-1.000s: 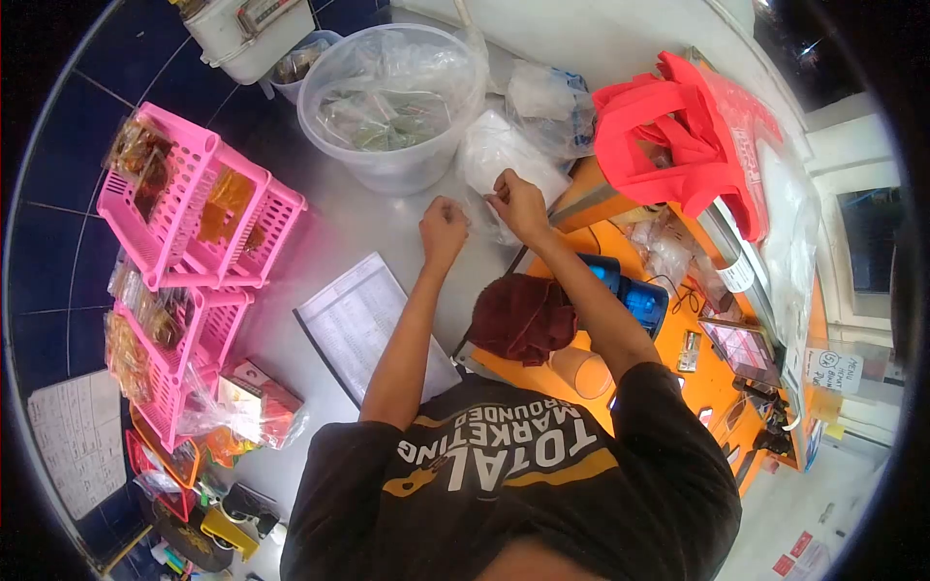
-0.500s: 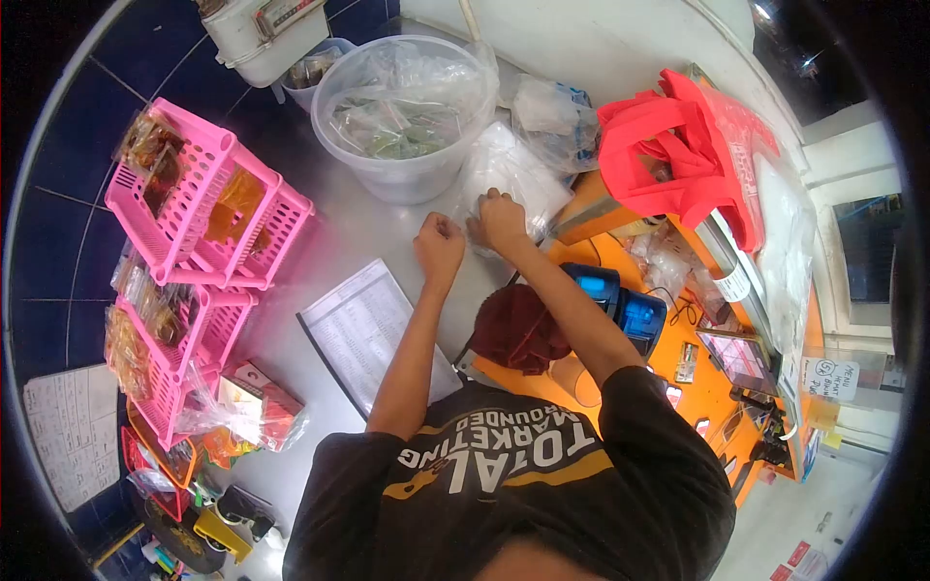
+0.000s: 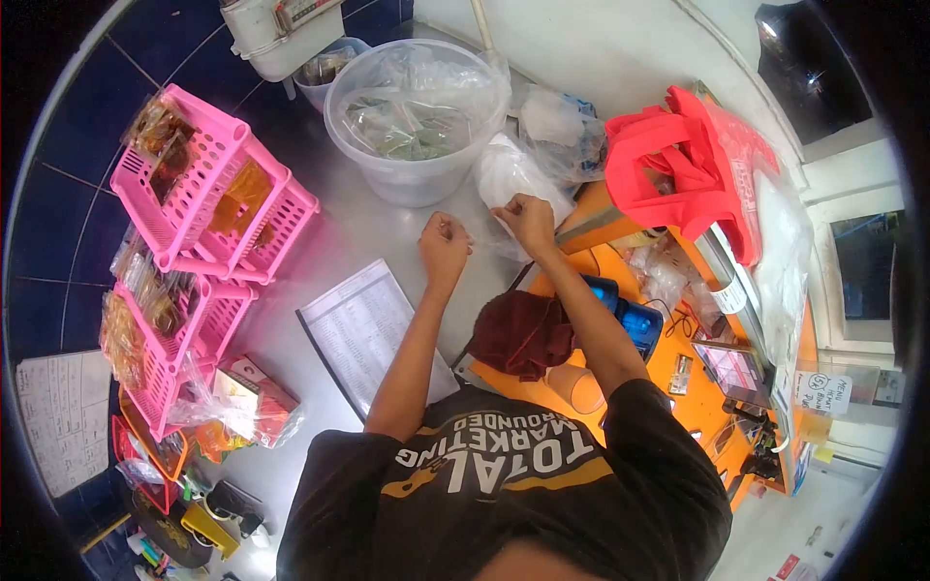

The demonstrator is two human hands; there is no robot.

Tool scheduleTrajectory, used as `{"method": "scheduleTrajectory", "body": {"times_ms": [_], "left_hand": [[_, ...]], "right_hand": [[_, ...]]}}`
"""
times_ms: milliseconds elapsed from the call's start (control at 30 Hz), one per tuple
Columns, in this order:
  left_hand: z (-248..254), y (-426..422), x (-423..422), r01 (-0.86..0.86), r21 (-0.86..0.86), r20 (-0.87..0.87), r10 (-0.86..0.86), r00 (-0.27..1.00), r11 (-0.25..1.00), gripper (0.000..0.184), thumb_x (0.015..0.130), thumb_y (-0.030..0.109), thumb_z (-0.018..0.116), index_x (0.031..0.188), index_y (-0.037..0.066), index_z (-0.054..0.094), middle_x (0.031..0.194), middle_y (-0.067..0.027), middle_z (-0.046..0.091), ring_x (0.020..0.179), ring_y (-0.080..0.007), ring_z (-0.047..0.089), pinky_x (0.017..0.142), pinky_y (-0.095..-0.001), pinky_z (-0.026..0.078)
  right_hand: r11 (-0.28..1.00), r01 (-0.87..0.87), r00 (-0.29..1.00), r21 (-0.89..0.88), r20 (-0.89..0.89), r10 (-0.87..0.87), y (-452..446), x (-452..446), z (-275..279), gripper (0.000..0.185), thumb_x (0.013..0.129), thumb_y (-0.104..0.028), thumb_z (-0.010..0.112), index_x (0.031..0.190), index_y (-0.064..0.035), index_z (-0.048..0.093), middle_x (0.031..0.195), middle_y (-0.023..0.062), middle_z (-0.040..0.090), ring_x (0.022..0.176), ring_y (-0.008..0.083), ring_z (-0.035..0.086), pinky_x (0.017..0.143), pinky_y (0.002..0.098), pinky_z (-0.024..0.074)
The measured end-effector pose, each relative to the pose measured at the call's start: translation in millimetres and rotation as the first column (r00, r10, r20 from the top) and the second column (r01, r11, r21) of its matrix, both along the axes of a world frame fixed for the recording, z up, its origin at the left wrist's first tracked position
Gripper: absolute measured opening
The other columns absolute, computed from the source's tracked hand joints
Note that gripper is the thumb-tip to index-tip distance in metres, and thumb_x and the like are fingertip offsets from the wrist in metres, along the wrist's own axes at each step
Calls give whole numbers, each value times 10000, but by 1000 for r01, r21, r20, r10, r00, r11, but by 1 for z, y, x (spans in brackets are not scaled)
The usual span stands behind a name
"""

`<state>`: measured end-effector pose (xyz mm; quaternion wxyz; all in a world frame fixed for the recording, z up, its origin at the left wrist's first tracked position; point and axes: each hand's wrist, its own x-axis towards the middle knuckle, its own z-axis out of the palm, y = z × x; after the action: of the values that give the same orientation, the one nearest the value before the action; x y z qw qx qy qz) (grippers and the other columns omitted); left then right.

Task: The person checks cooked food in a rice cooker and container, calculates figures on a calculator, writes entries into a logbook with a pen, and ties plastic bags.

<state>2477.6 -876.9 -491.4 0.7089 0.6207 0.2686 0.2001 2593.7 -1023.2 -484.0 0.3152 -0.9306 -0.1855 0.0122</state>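
Note:
My left hand (image 3: 445,248) is closed in a pinch, its fingertips at the edge of a thin clear plastic bag (image 3: 496,239). My right hand (image 3: 529,225) pinches the same bag from the other side, so the film spans the gap between both hands. Just beyond the right hand lies a stack of white plastic bags (image 3: 513,172). Behind my hands stands a round translucent tub (image 3: 412,184) with bagged green leaves in it. A printed sheet on a dark clipboard (image 3: 366,324) lies by my left forearm.
Stacked pink baskets (image 3: 184,232) with packets stand at left. A red cloth bag (image 3: 668,160) rests at upper right above an orange desk (image 3: 620,261). There, blue devices (image 3: 635,324) and a tablet (image 3: 731,368) sit. A maroon cap (image 3: 523,334) lies between my arms.
My hands have moved apart, the right one to the right and slightly nearer, off the white stack. Clear film now shows between them. The view has shifted a little.

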Motion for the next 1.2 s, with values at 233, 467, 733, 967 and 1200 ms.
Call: {"method": "scheduleTrajectory", "body": {"times_ms": [233,467,733,967,1200], "left_hand": [[8,1,0,17,39,-18,-16,1000,999,97,973,54,606,894,0,588,699,-101,705,572,-145,682,499,-287,548],[2,2,0,2,24,-7,-2,1000,1000,88,971,55,605,910,-7,594,694,-98,703,582,-152,690,505,-292,554],[0,3,-3,12,101,-42,-8,999,995,76,950,44,612,889,-1,597,648,-87,677,546,-148,665,500,-298,529],[7,7,-13,-24,196,-47,34,998,980,47,917,44,626,906,5,602,695,-111,669,612,-213,691,596,-370,557],[52,-17,-9,-206,829,342,-181,922,520,130,873,37,629,1001,22,613,994,-211,671,966,-390,668,812,-441,554]], "right_hand": [[987,-158,974,-13,162,158,-1,-1,-6,299,890,-269,798,861,-20,635,733,178,707,646,361,688,615,451,521],[965,-219,950,-142,196,245,4,-7,-2,132,960,-69,602,1087,-43,578,936,230,685,828,454,678,720,514,537],[933,-228,945,-278,167,281,28,-13,-2,155,870,-65,615,964,2,717,1045,220,655,880,425,685,793,473,574],[870,-189,941,-455,169,293,25,-1,-36,192,868,-212,716,875,-21,736,937,190,682,856,374,708,764,462,583],[994,-76,997,79,-16,78,-10,3,-22,178,886,-172,732,921,-3,780,813,200,749,718,292,745,683,388,574]]}}
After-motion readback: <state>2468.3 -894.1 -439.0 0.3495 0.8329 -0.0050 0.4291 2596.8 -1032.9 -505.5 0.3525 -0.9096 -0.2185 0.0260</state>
